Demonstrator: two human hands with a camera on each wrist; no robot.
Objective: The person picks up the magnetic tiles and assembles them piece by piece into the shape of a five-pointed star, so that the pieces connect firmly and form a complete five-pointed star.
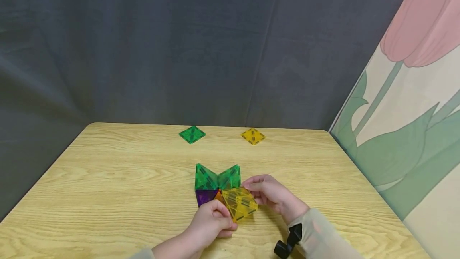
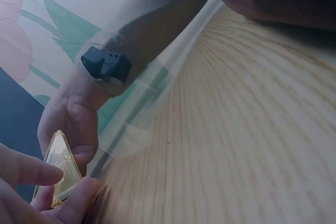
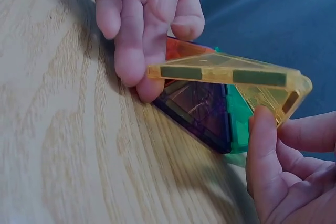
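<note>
Thumb and fingers of my right hand (image 1: pixel 271 195) pinch the right corner of a yellow see-through magnetic tile piece (image 1: pixel 240 202), which looks like joined triangles. The right wrist view shows that piece (image 3: pixel 220 72) tilted above the table, magnet strips along its edge. My left hand (image 1: pixel 212 221) has its fingertips (image 3: pixel 151 88) touching the opposite corner, fingers fairly straight and thumb off the tile. Just behind are two raised green tile shapes (image 1: pixel 206 177), a purple tile (image 3: pixel 197 111) and an orange-red tile (image 3: pixel 181 50), joined together. My left hand partly hides the purple and orange ones.
Toward the table's far edge lie a flat green diamond (image 1: pixel 192 134) and a flat yellow diamond (image 1: pixel 253 136). A dark curtain (image 1: pixel 172 51) hangs behind the wooden table (image 1: pixel 125 179). On the right stands a tulip-painted wall (image 1: pixel 395 139).
</note>
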